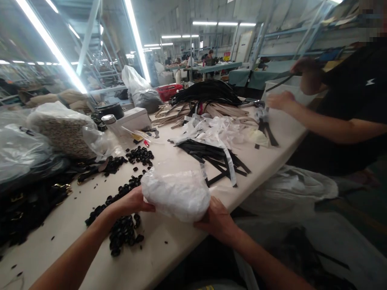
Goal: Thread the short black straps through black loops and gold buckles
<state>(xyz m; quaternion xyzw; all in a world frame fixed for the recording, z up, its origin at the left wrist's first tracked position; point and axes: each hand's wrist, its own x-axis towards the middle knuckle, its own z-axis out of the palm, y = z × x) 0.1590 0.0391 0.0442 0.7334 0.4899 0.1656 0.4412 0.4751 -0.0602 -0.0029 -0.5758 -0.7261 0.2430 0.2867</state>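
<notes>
Between my two hands is a clear plastic bag packed with white material [177, 195], held just over the table near its front edge. My left hand [139, 202] grips the bag's left end, thumb on the near side. The right end is gripped by my right hand [218, 219], its fingers partly hidden behind the bag. What the white contents are, I cannot make out. Small black rings [122, 233] lie in loose piles beside my left hand. Behind the bag, flat black strips [208, 155] lie in a heap, with white ribbon-like strips [211, 131] on top.
A co-worker [341, 117] stands at the right, holding a dark strip. Black straps with gold buckles [27, 205] and plastic bags [60, 129] crowd the table's left side. A white box [133, 119], a flask [109, 119] and a bundle of black straps [208, 92] stand farther back.
</notes>
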